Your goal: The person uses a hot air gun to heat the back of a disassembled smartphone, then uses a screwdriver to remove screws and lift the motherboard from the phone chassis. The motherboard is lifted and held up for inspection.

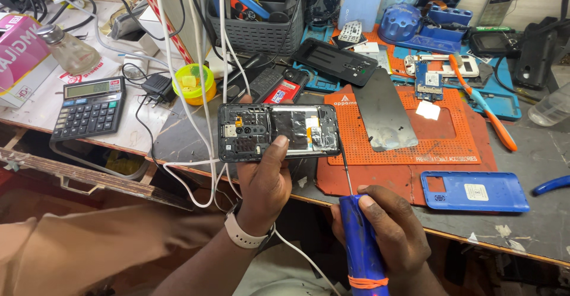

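The workbench fills the view, its front edge running down from left to right, with a broken wooden rail below it at the left. Nearly every part of its top is taken; the only bare room lies along the grey strip near the right front edge. An orange mat lies in the middle, its near side overhanging close to the bench edge, and a grey metal plate rests on it. A blue back cover lies just beside the mat, near the front edge. A calculator sits at the left, close to the edge there, and a yellow bowl stands behind it among white cables.

The opened phone — back off, insides showing — is held level above the bench's front edge, just left of the mat. The left hand grasps it from below, thumb pressed on its lower rim, a pale watch on the wrist. The right hand is clenched round the blue handle of a screwdriver, out past the bench edge — its thin shaft rises to touch the phone's right lower corner.
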